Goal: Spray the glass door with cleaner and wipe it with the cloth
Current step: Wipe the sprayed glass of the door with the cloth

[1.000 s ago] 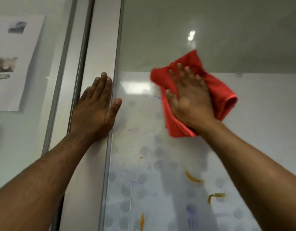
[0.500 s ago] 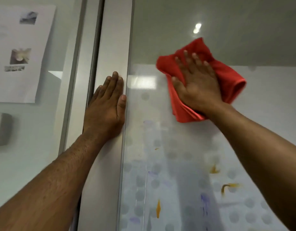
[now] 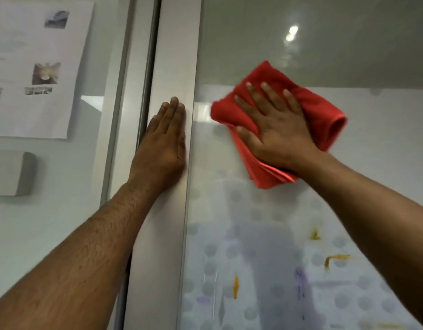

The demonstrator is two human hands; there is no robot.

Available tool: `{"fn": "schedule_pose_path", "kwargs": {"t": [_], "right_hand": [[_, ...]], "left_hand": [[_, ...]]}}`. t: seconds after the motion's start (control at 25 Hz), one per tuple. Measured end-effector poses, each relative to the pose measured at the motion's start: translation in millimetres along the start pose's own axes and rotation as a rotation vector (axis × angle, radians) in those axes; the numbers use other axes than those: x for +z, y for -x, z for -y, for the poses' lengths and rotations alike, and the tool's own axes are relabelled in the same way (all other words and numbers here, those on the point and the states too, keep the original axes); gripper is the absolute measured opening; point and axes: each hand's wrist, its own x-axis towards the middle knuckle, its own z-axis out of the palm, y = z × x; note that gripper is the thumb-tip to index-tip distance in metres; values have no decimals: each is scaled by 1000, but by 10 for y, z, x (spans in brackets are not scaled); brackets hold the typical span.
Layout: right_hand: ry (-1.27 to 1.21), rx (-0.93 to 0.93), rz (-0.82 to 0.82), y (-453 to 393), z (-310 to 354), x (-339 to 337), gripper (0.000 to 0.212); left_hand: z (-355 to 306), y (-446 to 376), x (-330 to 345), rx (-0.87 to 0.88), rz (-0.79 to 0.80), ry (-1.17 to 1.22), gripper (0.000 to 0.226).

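The glass door (image 3: 301, 44) fills the right side of the head view, with dots and small orange and purple shapes seen through its lower part. My right hand (image 3: 274, 125) lies flat, fingers spread, on a folded red cloth (image 3: 324, 110) and presses it against the glass just right of the frame. My left hand (image 3: 163, 148) rests flat on the grey metal door frame (image 3: 174, 55), fingers together, holding nothing. No spray bottle is in view.
To the left of the frame a white wall carries a taped paper sheet (image 3: 36, 67) with small pictures and a grey box (image 3: 13, 173) below it. A ceiling light reflects in the upper glass (image 3: 291, 33).
My right hand has slid the red cloth down and to the left on the glass, closer to the frame. My left hand stays flat on the frame, its thumb now tucked in.
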Motion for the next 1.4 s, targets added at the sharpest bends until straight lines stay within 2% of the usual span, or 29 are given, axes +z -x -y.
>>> {"fn": "schedule_pose_path", "kwargs": {"t": [0.04,0.16,0.28,0.4,0.48,0.6,0.68,0.76,0.84,0.92,0.96,1.04,1.16,1.24,1.28,1.32,1.4], "right_hand": [[-5,11,10,-51,156,40,67],[0,-200,55,395,479,172,77],[27,-215,63,751,286,120,91],[140,-118,63,788,-37,-2,99],[150,24,76,864,-128,-32,98],[55,298,28,788,51,56,96],[-7,353,25,619,346,85,97],[-22,234,19,728,690,158,94],[-71,-20,47,1161,945,214,79],[-99,-211,95,1515,834,171,65],[-113,-235,98,1572,634,130,62],[-78,-103,53,1587,92,79,60],[-33,301,-9,1302,-724,0,63],[-78,488,-62,933,-691,-16,65],[-111,483,-71,800,-482,-8,67],[-157,388,-62,806,-244,14,68],[-252,53,24,1236,192,83,66]], "left_hand": [[8,3,2,-3,-1,16,53],[31,-3,-15,2,-5,25,55],[14,6,-26,30,-4,-15,54],[22,15,-15,21,-1,-23,55],[41,20,-6,23,-8,-31,55],[3,41,16,13,-32,-55,55],[-27,49,39,12,-44,-71,54],[-7,47,51,11,-34,-98,55],[34,66,70,27,4,-149,61],[50,114,98,46,50,-194,68],[37,154,107,39,62,-207,71],[-37,263,103,1,81,-229,75],[-210,393,141,-71,79,-256,77],[-354,360,209,-120,59,-231,76],[-420,321,241,-142,55,-211,76],[-493,280,276,-157,53,-194,75],[-588,233,323,-163,54,-182,74]]}}
